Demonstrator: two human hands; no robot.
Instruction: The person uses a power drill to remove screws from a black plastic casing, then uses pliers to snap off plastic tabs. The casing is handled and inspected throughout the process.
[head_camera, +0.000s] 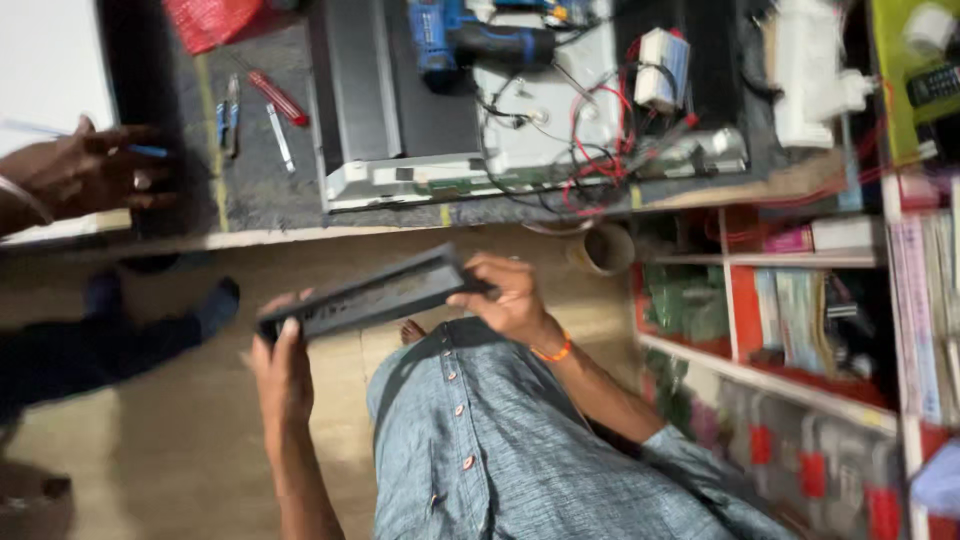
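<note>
I hold a long black panel (375, 295) with ribbed insides in front of my body, tilted up to the right. My left hand (280, 360) grips its lower left end and my right hand (508, 295) grips its upper right end. An orange band sits on my right wrist. Below the panel is my grey-blue buttoned shirt (500, 450).
The workbench (260, 185) holds an opened flat device (420, 110) with red wires, a blue drill (470, 42), a red screwdriver (278, 97) and blue pliers (229, 115). Another person's hand (85, 170) rests at the left. Shelves (800, 310) stand on the right, with a cup (603, 250) beside them.
</note>
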